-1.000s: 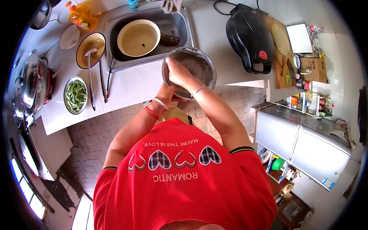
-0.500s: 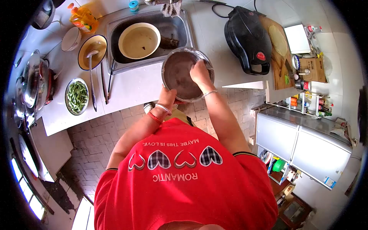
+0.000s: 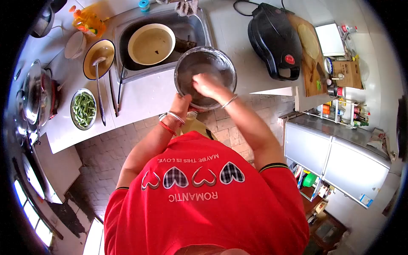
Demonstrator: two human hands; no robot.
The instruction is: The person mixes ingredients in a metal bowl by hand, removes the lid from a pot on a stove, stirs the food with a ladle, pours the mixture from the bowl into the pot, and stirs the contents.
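Note:
A round metal bowl with whitish residue on its inner wall is at the counter's front edge, beside the sink. My left hand grips its near-left rim. Inside the bowl is my right hand, its fingers curled and closed; what they hold, if anything, is too blurred to tell. Behind the bowl, a cream basin of cloudy liquid sits in the sink.
On the left are a plate of cut green vegetables, a yellowish bowl with a ladle, and dark chopsticks. A black electric griddle and a wooden board with flatbread stand on the right.
My right hand has moved around inside the bowl, first from the left side to the right, then back toward the middle. My left hand has stayed at the rim.

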